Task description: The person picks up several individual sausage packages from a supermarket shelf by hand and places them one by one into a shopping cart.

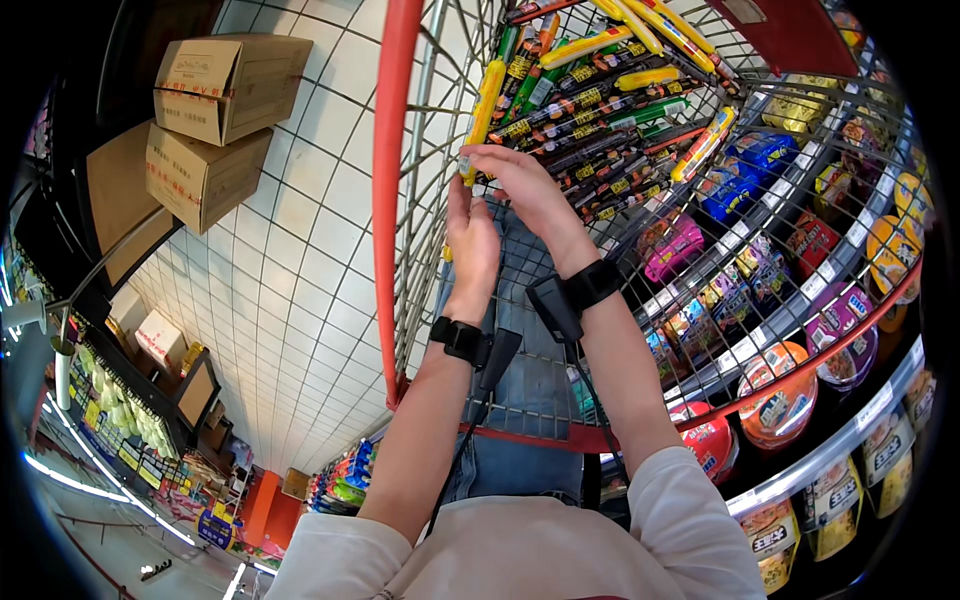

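A wire shopping cart [517,411] with red trim stands before me, holding several wrapped sausage sticks. Most of the pile is dark-wrapped sausages [559,112] with yellow print; green sausages [649,112] and yellow ones [585,46] lie among them. One yellow sausage stick [487,94] leans along the cart's left side. My right hand [525,180] has its fingers on that stick's lower end. Just below, my left hand [476,244] is raised with its fingertips at the same end; whether it grips is hidden. Another yellow stick [703,146] rests at the right of the pile.
Shelves of packaged noodles [739,176] and noodle bowls [776,394] run close along the cart's right side. Across the tiled floor [300,217], cardboard boxes [210,176] are stacked at the left. Black wristbands [459,341] with cables circle both wrists.
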### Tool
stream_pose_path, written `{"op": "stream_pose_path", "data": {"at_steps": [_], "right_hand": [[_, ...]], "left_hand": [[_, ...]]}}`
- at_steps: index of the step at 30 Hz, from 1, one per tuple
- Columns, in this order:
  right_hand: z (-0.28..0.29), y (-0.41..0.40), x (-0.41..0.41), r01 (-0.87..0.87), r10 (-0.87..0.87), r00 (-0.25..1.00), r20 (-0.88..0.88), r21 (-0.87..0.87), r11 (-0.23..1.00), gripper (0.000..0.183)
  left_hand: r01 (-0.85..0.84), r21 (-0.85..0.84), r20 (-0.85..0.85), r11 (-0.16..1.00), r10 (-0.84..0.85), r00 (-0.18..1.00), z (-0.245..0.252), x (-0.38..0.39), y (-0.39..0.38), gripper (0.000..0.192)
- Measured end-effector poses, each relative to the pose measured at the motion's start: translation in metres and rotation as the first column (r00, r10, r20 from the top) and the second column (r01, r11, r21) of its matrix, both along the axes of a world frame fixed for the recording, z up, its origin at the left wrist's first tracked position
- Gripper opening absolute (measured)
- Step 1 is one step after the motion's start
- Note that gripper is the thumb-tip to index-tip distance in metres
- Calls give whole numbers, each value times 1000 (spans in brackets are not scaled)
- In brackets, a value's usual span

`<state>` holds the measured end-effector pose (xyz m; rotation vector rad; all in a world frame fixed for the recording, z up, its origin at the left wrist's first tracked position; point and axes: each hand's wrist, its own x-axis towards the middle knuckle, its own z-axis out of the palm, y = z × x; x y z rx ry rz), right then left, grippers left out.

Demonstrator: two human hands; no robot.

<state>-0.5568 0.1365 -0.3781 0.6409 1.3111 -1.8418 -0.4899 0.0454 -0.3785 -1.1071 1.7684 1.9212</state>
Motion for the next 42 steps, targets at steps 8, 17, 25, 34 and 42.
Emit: {"op": "stream_pose_path", "data": {"at_steps": [8, 17, 25, 34, 42], "right_hand": [[3, 13, 3, 7, -5, 999, -48, 39, 999, 33], [38, 32, 6, 104, -102, 994, -44, 28, 994, 33], [77, 59, 15, 197, -192, 969, -157, 17, 980, 37], [151, 116, 17, 638, -535, 670, -515, 30, 770, 61], [237, 125, 27, 685, -573, 382, -725, -194, 702, 53]], "left_hand": [[-105, -88, -104, 991, 95, 990, 7, -2, 18, 48], [119, -51, -96, 992, -123, 988, 29, -19, 17, 35], [189, -112, -189, 976, -207, 960, 77, -37, 30, 32], [432, -22, -343, 902, -412, 844, 178, -61, 33, 30], [614, 14, -548, 789, -507, 665, 244, -86, 12, 31]]}}
